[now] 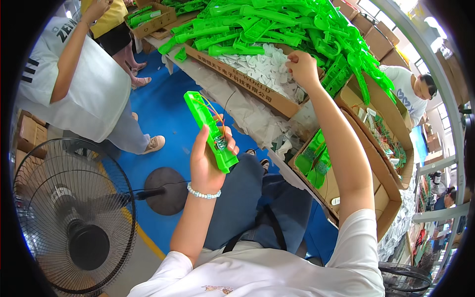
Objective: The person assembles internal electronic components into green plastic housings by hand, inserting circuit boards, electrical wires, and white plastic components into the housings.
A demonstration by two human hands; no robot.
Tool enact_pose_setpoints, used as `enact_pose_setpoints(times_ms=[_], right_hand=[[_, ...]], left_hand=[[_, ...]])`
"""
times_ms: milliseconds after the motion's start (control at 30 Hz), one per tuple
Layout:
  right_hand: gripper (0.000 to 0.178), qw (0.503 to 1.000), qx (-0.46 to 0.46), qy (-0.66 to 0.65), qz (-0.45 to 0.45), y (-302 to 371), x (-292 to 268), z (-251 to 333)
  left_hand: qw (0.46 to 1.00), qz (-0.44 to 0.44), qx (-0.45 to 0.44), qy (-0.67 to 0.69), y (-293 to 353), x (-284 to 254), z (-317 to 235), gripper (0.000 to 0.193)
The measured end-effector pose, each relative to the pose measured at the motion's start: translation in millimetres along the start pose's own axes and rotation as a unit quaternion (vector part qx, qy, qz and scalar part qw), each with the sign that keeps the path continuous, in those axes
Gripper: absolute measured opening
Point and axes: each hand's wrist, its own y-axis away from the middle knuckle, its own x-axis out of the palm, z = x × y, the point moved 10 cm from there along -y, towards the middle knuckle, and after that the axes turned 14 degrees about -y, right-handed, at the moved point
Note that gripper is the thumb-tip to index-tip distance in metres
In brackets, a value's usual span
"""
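Head view: glossy green plastic parts (267,24) heap behind a brown cardboard box (232,79) of flat white pieces (274,67). Fingertips nearly together, the right hand (304,68) is at those pieces, any grip unclear; the left hand (207,166), fingers curled, holds a long, hollow green casing (198,110) bearing a circuit board (220,143) and thin orange wires (212,108).

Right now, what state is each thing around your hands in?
Long lime-green plastic casing: open-faced, tilted, circuit board exposed.
Left bare hand: gripping the casing.
Right bare hand: curled; whether anything's held is unclear.
Brown cardboard box: open.
Small white plastic pieces: loose, piled in the box.
Bright-green plastic parts: heaped.
Black wire-caged fan: standing; spinning or not, unclear.
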Motion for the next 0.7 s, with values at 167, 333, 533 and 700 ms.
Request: enact_pose_setpoints(times_ms=[167, 333, 533, 700], right_hand=[[0.018, 0.969, 0.025, -0.244, 0.027, 22, -28, 63], [0.026, 0.948, 0.034, -0.312, 0.054, 96, -55, 161], [0.022, 0.953, -0.058, -0.292, 0.064, 179, -78, 237], [0.016, 0.939, -0.118, -0.294, 0.131, 239, -73, 268]], left_hand=[[0.998, 0.023, 0.007, -0.058, -3, 32, -16, 0.041], [0.988, 0.031, 0.031, -0.149, 1, 63, -37, 0.038], [0.987, 0.049, 0.037, -0.148, 25, 98, -45, 0.046], [0.981, 0.053, 0.046, -0.181, 47, 123, -46, 0.048]])
